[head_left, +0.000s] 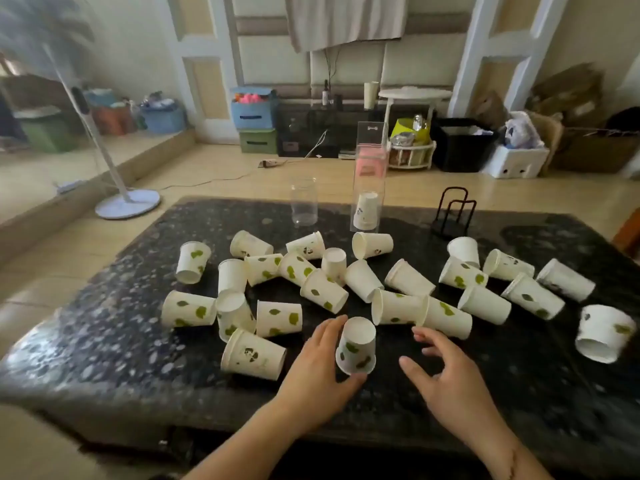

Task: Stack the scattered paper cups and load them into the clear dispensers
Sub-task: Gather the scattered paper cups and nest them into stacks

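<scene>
**Left hand holds upside-down cup, right hand loose beside it**

Left hand (317, 367) near worktop's (104, 341) front edge, forearm angled in from below, fingers and thumb curled round an inverted paper cup (356, 346), mouth down. Right hand (446, 379) just right of it, palm down, fingers spread and relaxed, holding nothing. Scattered cups (398, 306) lie mostly on their sides across worktop middle. At far edge: tall clear dispenser (369, 188) with one cup (366, 211) inside; shorter clear dispenser (304, 200) to its left.
</scene>
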